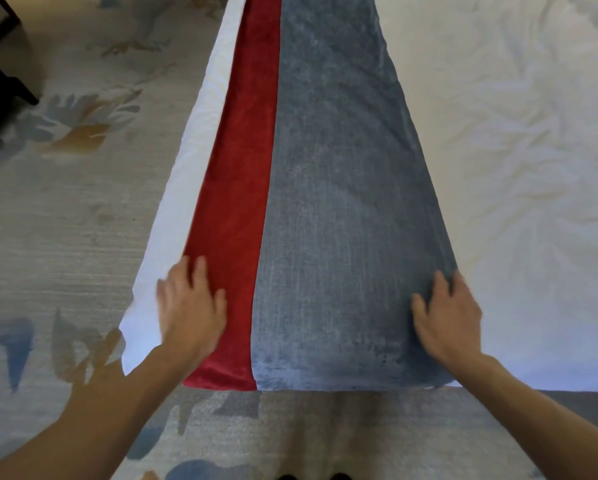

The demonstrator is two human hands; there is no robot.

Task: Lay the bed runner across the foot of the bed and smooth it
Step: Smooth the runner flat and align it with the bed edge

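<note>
Long blue-grey woven bed runner [342, 202] with a red velvet band [242, 202] lies along the foot edge of the white bed [515, 150], with its near end at the bed's side edge.

Left hand [190, 306] is palm-down on the band's outer edge, slightly blurred. Right hand [446, 313] is palm-down on the runner's blue edge. Neither grip is clamped on anything; fingers are spread.

Looks like the smoothing step, runner already placed.

To do it well:
- Sweep both palms away and outward together, with light, even pressure.
- Keep the band parallel to the mattress edge.
- Square the near end.
- Don't drag the bed's cover into wrinkles underneath.
</note>
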